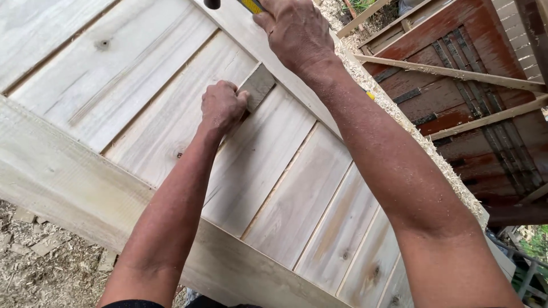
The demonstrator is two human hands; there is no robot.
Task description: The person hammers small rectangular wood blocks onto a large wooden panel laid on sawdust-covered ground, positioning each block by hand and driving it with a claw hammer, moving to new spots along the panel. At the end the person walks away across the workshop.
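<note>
From the head camera, the left hand (pixel 221 106) pinches a small grey wood block (pixel 258 85), pressing it against a pale plank panel (pixel 142 108) near the far middle. The right hand (pixel 297 31) is closed around a yellow-and-black tool handle (pixel 250 5) at the far edge, just beyond the block. Wood shavings (pixel 399 122) line the panel's right edge, beside a red wooden frame (pixel 456 68).

Wood shavings (pixel 40 268) are seen strewn over the ground, and a red-brown slatted panel (pixel 456 85) is crossed by pale battens (pixel 451 72).
</note>
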